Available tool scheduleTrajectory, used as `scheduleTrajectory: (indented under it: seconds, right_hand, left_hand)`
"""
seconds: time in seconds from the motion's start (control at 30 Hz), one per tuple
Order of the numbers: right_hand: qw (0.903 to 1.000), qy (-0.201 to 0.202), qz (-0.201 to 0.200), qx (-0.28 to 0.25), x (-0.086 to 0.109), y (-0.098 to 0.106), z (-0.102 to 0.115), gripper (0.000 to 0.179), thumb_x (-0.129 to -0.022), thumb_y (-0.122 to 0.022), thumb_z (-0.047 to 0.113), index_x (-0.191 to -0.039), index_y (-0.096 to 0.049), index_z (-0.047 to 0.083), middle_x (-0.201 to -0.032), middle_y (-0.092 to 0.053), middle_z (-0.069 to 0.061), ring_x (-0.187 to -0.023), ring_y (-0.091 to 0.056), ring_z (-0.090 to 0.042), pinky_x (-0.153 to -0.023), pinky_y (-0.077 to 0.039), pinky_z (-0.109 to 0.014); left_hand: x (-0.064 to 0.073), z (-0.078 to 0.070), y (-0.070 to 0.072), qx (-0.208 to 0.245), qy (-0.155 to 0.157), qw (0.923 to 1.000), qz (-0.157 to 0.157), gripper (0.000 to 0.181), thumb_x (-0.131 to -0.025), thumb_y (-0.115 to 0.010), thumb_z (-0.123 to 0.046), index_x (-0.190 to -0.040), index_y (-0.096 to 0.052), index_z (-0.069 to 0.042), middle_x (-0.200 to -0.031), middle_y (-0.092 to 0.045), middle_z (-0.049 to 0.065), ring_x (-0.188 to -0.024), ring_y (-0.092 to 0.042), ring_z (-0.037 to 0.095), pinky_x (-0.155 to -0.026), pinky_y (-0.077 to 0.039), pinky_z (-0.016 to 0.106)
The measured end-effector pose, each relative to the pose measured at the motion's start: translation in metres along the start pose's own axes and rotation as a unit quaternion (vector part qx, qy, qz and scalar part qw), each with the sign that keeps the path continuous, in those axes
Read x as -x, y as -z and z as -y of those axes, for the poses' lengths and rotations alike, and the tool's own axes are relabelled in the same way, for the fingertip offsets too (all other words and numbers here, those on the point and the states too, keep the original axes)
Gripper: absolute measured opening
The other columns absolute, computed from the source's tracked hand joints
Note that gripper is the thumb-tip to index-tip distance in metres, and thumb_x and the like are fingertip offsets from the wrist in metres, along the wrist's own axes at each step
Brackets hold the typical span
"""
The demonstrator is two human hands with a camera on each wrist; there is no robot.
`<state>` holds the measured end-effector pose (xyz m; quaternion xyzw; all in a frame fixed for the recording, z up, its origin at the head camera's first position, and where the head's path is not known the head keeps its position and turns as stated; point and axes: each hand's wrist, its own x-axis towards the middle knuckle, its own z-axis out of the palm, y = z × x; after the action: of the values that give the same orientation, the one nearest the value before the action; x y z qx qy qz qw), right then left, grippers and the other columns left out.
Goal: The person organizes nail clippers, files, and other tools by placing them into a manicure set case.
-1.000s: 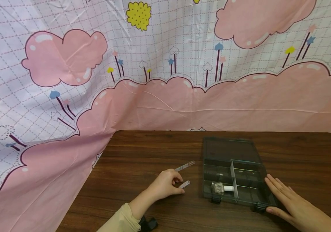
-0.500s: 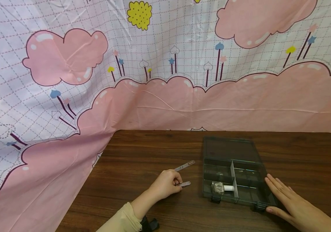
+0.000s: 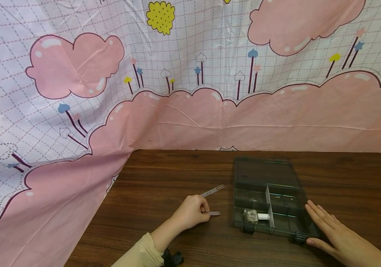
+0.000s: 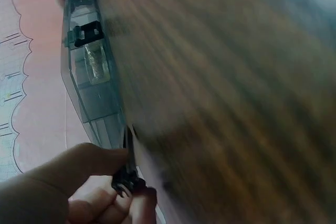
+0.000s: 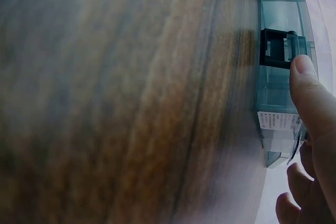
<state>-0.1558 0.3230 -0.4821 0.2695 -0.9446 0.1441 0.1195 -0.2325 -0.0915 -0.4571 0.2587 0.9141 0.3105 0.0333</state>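
Note:
My left hand pinches a small metal nail clipper between thumb and fingers, its holed end pointing right toward the box. In the left wrist view the clipper is dark and partly hidden by the fingers. Just beyond that hand lies a slim grey strip with a slot near its end. A smoky clear divided box stands at right, its lid laid back. A glittery nail polish bottle with a white cap lies in the front left compartment. My right hand rests straight-fingered along the box's right side, thumb at the front corner.
A pale divider splits the box. Two black latches sit on its front wall. A black object shows beside the left sleeve. The brown wooden table ends at a patterned pink and white cloth.
The nail clipper has turned in my left fingers, from slanting upward to nearly level, and the left thumb has drawn in. The right hand, box and strip stay put.

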Motion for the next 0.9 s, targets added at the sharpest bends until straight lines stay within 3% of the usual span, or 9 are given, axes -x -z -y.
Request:
scheduleTrajectory:
  seconds: [0.47,0.9]
  right_hand:
    - [0.9999,0.010,-0.009,0.004,-0.001,0.001,0.000,0.096,-0.080,-0.077,0.024,-0.153,-0.017,0.006,-0.156,0.001,0.007,-0.135,0.013,0.007,-0.097,0.005,-0.003]
    - [0.9996,0.015,-0.015,0.018,-0.001,0.001,0.000,0.098,-0.079,-0.077,0.026,-0.153,-0.016,0.007,-0.156,0.004,0.010,-0.135,0.013,0.007,-0.100,0.008,-0.005]
  left_hand:
    - [-0.001,-0.017,0.008,0.013,0.004,0.9999,-0.006,0.009,-0.077,-0.073,-0.006,-0.073,-0.066,-0.010,-0.077,-0.053,-0.004,-0.064,-0.048,0.003,-0.057,-0.044,0.017]
    - [-0.006,-0.032,0.015,0.009,-0.019,0.9997,-0.016,0.009,-0.078,-0.074,-0.008,-0.074,-0.066,-0.012,-0.075,-0.052,-0.008,-0.065,-0.049,0.002,-0.059,-0.044,0.016]
